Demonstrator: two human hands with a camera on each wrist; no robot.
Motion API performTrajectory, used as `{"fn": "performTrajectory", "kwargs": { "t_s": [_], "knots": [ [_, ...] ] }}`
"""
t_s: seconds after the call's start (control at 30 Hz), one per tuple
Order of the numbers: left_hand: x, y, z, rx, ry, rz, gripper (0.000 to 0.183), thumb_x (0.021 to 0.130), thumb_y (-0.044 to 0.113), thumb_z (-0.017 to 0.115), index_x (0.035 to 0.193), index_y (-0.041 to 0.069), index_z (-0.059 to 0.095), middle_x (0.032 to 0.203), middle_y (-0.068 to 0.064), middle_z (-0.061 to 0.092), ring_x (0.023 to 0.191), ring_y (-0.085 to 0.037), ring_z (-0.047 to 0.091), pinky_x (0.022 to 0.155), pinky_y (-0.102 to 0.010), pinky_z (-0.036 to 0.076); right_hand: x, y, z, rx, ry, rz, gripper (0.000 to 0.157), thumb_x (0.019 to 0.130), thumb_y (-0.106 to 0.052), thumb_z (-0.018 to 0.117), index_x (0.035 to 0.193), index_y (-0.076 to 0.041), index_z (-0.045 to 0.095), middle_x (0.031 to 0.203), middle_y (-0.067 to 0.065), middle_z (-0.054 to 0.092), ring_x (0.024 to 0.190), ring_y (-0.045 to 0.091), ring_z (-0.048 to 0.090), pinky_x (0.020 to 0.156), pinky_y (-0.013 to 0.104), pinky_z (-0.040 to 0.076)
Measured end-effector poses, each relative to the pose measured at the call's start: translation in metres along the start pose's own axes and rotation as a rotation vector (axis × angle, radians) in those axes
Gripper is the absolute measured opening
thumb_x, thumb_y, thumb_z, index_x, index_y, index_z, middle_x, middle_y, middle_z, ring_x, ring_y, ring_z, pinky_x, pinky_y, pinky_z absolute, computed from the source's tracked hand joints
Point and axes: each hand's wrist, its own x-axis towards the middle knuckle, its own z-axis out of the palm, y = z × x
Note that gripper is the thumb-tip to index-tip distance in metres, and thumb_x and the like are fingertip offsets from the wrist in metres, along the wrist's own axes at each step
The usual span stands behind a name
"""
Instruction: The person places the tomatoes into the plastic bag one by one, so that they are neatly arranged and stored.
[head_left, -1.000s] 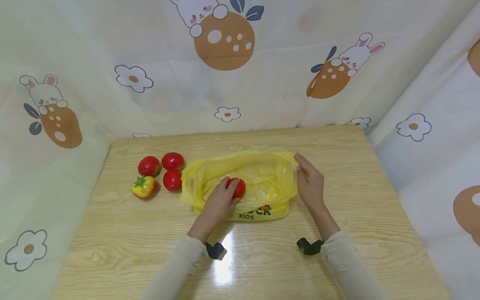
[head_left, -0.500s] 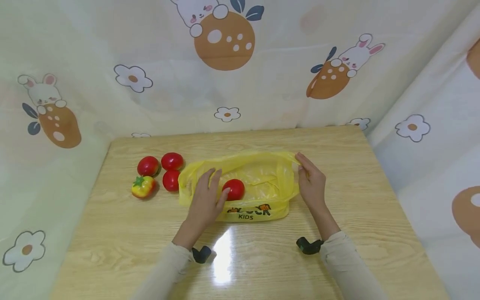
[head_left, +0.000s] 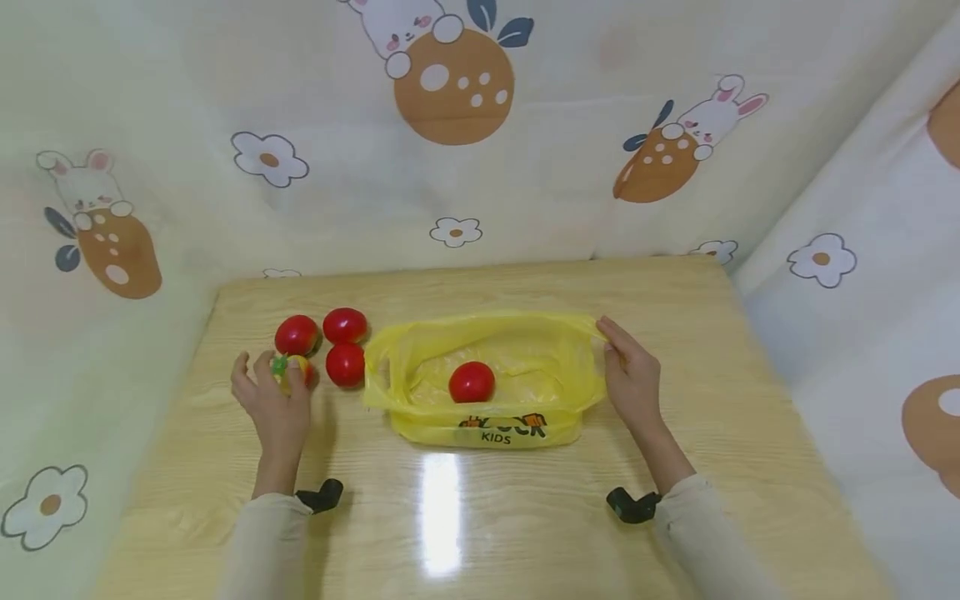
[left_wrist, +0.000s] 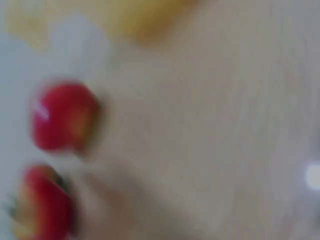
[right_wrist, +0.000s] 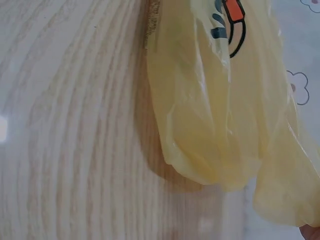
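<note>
In the head view my left hand (head_left: 279,415) is over a yellow-and-red toy fruit with a green leafy top (head_left: 281,367), its fingers spread around it. The left wrist view is blurred; that fruit (left_wrist: 45,210) lies beside my thumb there. My right hand (head_left: 636,385) pinches the right rim of a yellow plastic bag (head_left: 480,327) between thumb and fingers, keeping its mouth wide. One round red fruit (head_left: 472,382) lies inside the bag. The right wrist view has the bag's side (right_wrist: 210,125) and only a fingertip at the lower right corner.
Several red fruits stand left of the bag: one at the back left (head_left: 297,335), one behind (head_left: 345,325), and one close against the bag's left end (head_left: 346,365). The wooden table (head_left: 525,517) backs onto a printed curtain (head_left: 540,183).
My left hand has let go of the red fruit in the bag, come out, and moved left to the yellow-and-red fruit. The right hand has kept its hold on the bag's rim.
</note>
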Motion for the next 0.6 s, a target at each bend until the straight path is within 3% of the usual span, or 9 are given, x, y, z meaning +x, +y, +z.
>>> {"fn": "performTrajectory", "kwargs": {
  "t_s": [0.13, 0.27, 0.37, 0.5, 0.6],
  "knots": [
    [-0.002, -0.030, 0.002, 0.065, -0.100, -0.040, 0.049, 0.099, 0.025, 0.054, 0.135, -0.007, 0.045, 0.149, -0.030, 0.025, 0.138, -0.049, 0.023, 0.110, -0.064, 0.026, 0.000, 0.002, 0.007, 0.002, -0.005, -0.018, 0.038, 0.099, 0.006, 0.044, 0.134, 0.003, 0.056, 0.144, 0.015, 0.051, 0.135, 0.032, 0.046, 0.104, 0.029, 0.042],
    [-0.007, -0.045, 0.006, 0.094, -0.168, -0.109, 0.055, 0.096, 0.024, 0.061, 0.142, 0.001, 0.040, 0.147, -0.029, 0.027, 0.135, -0.049, 0.030, 0.110, -0.064, 0.029, -0.002, 0.004, 0.009, 0.005, -0.047, -0.034, 0.038, 0.100, 0.004, 0.043, 0.136, 0.002, 0.055, 0.145, 0.016, 0.050, 0.136, 0.032, 0.045, 0.103, 0.017, 0.042],
    [-0.010, -0.047, 0.007, 0.070, -0.194, -0.133, 0.059, 0.095, 0.027, 0.064, 0.144, 0.006, 0.039, 0.148, -0.027, 0.026, 0.133, -0.050, 0.033, 0.109, -0.065, 0.030, -0.001, 0.002, 0.010, -0.002, -0.042, -0.025, 0.039, 0.100, 0.003, 0.043, 0.136, 0.001, 0.055, 0.145, 0.014, 0.051, 0.136, 0.032, 0.045, 0.102, 0.016, 0.042],
    [-0.010, -0.045, 0.010, 0.030, -0.168, -0.101, 0.059, 0.094, 0.026, 0.067, 0.143, 0.006, 0.043, 0.145, -0.028, 0.030, 0.130, -0.049, 0.037, 0.109, -0.064, 0.031, 0.000, 0.002, 0.008, 0.000, -0.027, 0.006, 0.039, 0.099, 0.003, 0.044, 0.136, -0.001, 0.056, 0.145, 0.013, 0.051, 0.137, 0.030, 0.045, 0.107, 0.027, 0.041],
    [-0.009, -0.042, 0.013, -0.006, -0.086, -0.070, 0.058, 0.089, 0.018, 0.072, 0.140, 0.002, 0.049, 0.138, -0.028, 0.038, 0.128, -0.047, 0.041, 0.109, -0.061, 0.034, 0.000, 0.002, 0.008, 0.001, -0.026, 0.015, 0.039, 0.099, 0.004, 0.044, 0.136, -0.001, 0.056, 0.145, 0.012, 0.051, 0.137, 0.028, 0.045, 0.108, 0.030, 0.041]
  ]
}}
